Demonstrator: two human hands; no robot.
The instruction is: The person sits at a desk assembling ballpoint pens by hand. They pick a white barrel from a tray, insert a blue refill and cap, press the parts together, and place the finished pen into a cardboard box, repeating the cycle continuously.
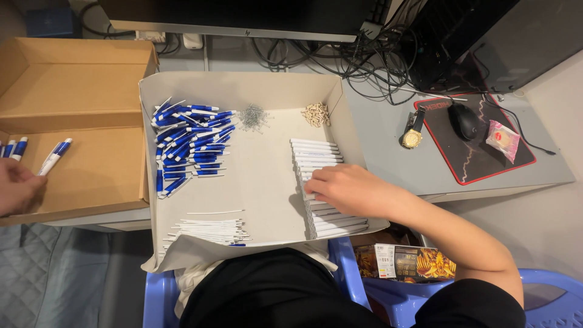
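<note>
- Left hand [17, 185], grip curled loosely shut on nothing visible, rests in the brown box [91, 176] beside an assembled pen [54, 156]; a nudge could roll it.
- Right hand [349, 189] presses fingers on the white pen barrels [316, 152] in the tray [255, 176]; whether it grips one, I cannot tell. The row could scatter.

- A gold wristwatch [412, 137] lies on the grey desk [388, 152], just beside a black mouse pad with red edging [480, 159].
- A black mouse [464, 120] and a pink wrapped snack [503, 140] rest on the pad.
- Tangled black cables [358, 61] sit behind.
</note>
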